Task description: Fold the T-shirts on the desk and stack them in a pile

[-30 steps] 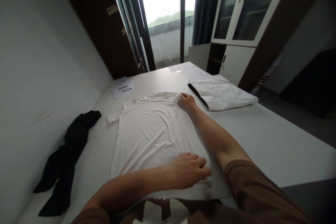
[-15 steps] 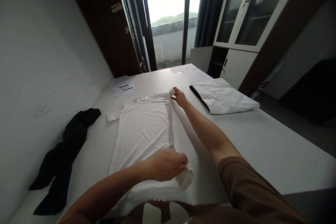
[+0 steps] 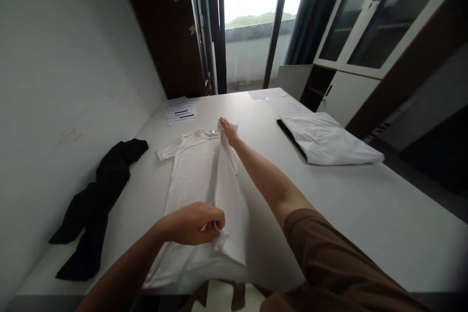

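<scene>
A white T-shirt (image 3: 193, 170) lies on the white table with its collar away from me. Its right side is lifted and partly folded over toward the middle. My left hand (image 3: 197, 223) is closed on the shirt's edge near the hem. Farther off, my right hand (image 3: 228, 132) pinches the shirt at the shoulder beside the collar. The left sleeve of the shirt lies flat, pointing to the left. Between my hands the raised fabric stands up as a slanting panel.
Black folded cloth (image 3: 113, 175) lies at the left by the wall. Papers (image 3: 181, 111) rest at the far left of the table (image 3: 347, 214), and more sheets (image 3: 281, 102) at its far end. A folded white garment (image 3: 329, 139) with a black edge lies at the right.
Both hands have moved left, carrying the shirt's right side over toward its middle. The view has also turned a little.
</scene>
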Demonstrator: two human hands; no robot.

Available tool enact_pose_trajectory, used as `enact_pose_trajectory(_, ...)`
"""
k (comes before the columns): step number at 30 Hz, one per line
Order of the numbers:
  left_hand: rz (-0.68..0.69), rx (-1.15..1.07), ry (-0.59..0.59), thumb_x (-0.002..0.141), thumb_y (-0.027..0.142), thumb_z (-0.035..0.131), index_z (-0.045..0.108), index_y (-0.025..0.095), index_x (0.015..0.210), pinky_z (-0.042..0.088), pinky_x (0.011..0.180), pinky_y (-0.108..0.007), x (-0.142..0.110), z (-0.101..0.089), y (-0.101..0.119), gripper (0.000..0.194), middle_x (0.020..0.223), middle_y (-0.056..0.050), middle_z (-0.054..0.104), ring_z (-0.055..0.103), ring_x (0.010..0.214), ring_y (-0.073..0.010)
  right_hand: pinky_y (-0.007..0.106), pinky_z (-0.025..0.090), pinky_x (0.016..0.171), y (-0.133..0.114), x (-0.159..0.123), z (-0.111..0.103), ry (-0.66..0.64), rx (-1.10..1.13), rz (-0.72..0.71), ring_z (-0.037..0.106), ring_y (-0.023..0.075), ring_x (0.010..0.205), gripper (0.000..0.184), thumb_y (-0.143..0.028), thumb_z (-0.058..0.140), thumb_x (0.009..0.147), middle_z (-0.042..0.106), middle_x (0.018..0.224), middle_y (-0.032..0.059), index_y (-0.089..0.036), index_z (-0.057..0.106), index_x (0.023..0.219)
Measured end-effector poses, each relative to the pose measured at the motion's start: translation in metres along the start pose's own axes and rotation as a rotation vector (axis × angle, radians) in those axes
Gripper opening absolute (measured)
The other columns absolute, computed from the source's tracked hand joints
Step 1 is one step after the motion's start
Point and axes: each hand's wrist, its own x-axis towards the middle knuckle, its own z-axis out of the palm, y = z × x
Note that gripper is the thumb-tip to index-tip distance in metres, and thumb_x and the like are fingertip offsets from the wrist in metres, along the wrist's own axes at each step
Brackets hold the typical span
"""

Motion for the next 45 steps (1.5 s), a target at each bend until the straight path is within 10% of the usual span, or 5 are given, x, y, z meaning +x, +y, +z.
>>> enact_pose_trajectory(15, -0.191, -0.398, -0.317, 0.099, 0.036, 0.056, 0.069, 0.022, 0.106, 0.047, 0.059, -0.018, 0.001, 0.012, -0.028, 0.019, 0.066, 0.005, 0.068, 0.064, 0.057, -0.0104, 0.037, 0.027, 0.123, 0.016, -0.048, 0.101, -0.354, -0.623, -0.152, 0.036, 0.0239, 0.150, 0.063, -0.038, 0.048, 0.102, 0.040, 0.160, 0.0132, -0.013, 0.037, 0.159)
enact_pose_trajectory(22, -0.212, 0.312, 0.048, 0.092, 0.036, 0.067, 0.066, 0.022, 0.102, 0.050, 0.072, -0.030, -0.001, 0.033, -0.019, 0.018, 0.089, -0.005, 0.075, 0.072, 0.083, -0.0245, 0.039, 0.029, 0.122, -0.001, -0.055, 0.051, -0.466, -0.735, -0.369, 0.044, 0.0235, 0.142, 0.047, -0.024, 0.044, 0.101, 0.055, 0.149, 0.0075, -0.022, 0.055, 0.147)
enact_pose_trajectory(28, 0.020, 0.447, 0.103, 0.082, 0.058, 0.074, 0.064, 0.021, 0.094, 0.051, 0.075, -0.037, 0.019, 0.058, -0.012, 0.041, 0.087, -0.006, 0.073, 0.071, 0.082, -0.0273, 0.042, 0.037, 0.116, 0.015, -0.065, -0.046, -0.241, -0.890, -0.219, 0.050, 0.0282, 0.134, 0.049, -0.033, 0.046, 0.101, 0.058, 0.144, 0.0130, -0.017, 0.054, 0.146)
enact_pose_trajectory(32, 0.150, 0.521, 0.088, 0.090, 0.038, 0.072, 0.063, 0.020, 0.096, 0.049, 0.069, -0.036, 0.039, 0.078, -0.012, 0.021, 0.085, -0.005, 0.073, 0.070, 0.076, -0.0245, 0.039, 0.040, 0.113, 0.033, -0.082, -0.088, -0.220, -0.970, -0.161, 0.054, 0.0272, 0.130, 0.057, -0.036, 0.048, 0.099, 0.058, 0.143, 0.0140, -0.015, 0.048, 0.151)
enact_pose_trajectory(45, 0.224, 0.232, -0.103, 0.102, 0.040, 0.050, 0.061, 0.025, 0.097, 0.048, 0.068, -0.029, 0.071, 0.085, -0.007, 0.019, 0.097, -0.001, 0.074, 0.070, 0.088, -0.0213, 0.053, 0.022, 0.124, 0.037, -0.083, -0.060, -0.334, -1.161, -0.057, 0.028, 0.0329, 0.152, 0.065, -0.057, 0.042, 0.102, 0.036, 0.163, 0.0088, -0.026, 0.040, 0.158)
